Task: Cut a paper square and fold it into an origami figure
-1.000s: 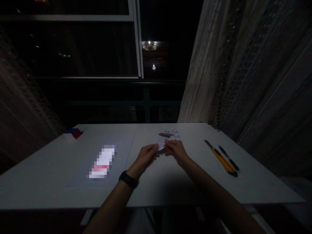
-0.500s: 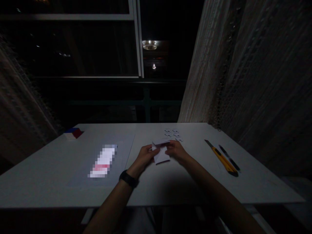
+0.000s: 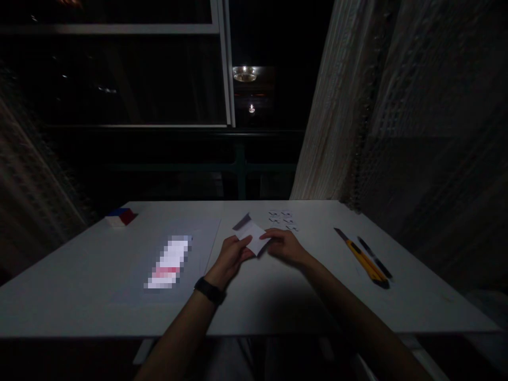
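A small folded piece of white paper is held above the middle of the table, turned at a slant with a shaded flap at its upper left. My left hand, with a dark band on the wrist, pinches its left side, thumb on top. At the right edge, my right hand has its fingers closed on the paper; the thumb is partly hidden. Just beyond my hands, several small white pieces with dark marks lie in rows.
On the white table, a yellow box cutter and a dark pen lie at the right. To the left, a lit, blurred-out phone-like screen rests on a pale sheet. A colored cube sits at the far left.
The paper has been turned in my hands, so that its flap now points to the upper left. My right fingers have shifted slightly along its edge.
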Tool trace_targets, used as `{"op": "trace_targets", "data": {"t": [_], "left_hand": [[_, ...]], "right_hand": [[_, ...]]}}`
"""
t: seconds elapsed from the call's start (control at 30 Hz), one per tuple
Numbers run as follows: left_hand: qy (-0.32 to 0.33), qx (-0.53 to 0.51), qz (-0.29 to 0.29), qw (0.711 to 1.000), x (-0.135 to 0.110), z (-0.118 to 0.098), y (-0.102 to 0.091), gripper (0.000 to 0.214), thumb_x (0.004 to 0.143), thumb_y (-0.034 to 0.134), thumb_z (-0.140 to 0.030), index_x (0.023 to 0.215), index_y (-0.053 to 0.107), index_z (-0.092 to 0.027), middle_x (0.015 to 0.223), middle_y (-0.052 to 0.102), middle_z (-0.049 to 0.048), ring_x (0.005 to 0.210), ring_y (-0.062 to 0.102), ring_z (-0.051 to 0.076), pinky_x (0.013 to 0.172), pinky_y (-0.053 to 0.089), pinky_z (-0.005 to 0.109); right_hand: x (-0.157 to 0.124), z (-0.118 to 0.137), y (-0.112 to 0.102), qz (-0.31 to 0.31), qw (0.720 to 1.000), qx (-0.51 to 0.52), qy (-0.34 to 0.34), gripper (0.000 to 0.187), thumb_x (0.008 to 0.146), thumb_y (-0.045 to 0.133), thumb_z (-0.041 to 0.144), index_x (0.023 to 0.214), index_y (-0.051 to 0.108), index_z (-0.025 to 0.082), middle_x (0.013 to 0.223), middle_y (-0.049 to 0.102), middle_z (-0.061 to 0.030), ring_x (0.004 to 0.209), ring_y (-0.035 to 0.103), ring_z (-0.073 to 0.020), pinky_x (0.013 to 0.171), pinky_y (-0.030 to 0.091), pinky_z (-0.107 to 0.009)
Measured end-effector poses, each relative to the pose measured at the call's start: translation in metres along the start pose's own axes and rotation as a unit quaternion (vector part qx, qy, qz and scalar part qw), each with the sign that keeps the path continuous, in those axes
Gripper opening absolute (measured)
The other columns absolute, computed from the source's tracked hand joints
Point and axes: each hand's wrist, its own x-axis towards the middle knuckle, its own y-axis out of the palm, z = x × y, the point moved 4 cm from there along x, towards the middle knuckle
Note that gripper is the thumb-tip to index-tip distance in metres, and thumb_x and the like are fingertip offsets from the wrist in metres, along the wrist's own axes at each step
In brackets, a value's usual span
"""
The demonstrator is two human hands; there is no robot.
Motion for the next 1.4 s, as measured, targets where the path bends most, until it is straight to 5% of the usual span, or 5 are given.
{"op": "trace_targets", "data": {"t": [0.43,1.07,1.4], "left_hand": [[-0.026,-0.018,0.109,0.994,-0.009,-0.002,0.011,0.026,0.071,0.065,-0.020,0.091,0.060,-0.004,0.093,0.066,0.0189,0.080,0.065,0.024,0.077,0.053,0.038],[0.005,0.057,0.043,0.997,-0.005,-0.001,0.007,0.039,0.065,0.071,-0.020,0.099,0.056,-0.005,0.086,0.067,0.0189,0.071,0.066,0.022,0.066,0.055,0.031],[-0.012,-0.021,0.042,0.999,-0.005,-0.006,0.006,0.040,0.074,0.060,-0.041,0.095,0.057,-0.007,0.089,0.066,0.0196,0.077,0.065,0.025,0.072,0.053,0.037]], "right_hand": [[0.000,-0.009,-0.014,-0.182,0.974,0.021,0.130,0.027,0.057,0.070,0.039,0.063,0.067,0.013,0.058,0.063,-0.0031,0.056,0.055,-0.0153,0.057,0.043,-0.029],[-0.001,-0.011,-0.001,-0.144,0.963,0.157,0.165,0.042,0.050,0.076,0.036,0.080,0.056,0.014,0.049,0.061,0.0008,0.042,0.054,-0.0119,0.044,0.043,-0.024],[0.000,-0.014,-0.004,-0.159,0.967,0.134,0.145,0.034,0.051,0.075,0.036,0.073,0.060,0.015,0.051,0.060,0.0005,0.042,0.051,-0.0111,0.043,0.039,-0.024]]}}
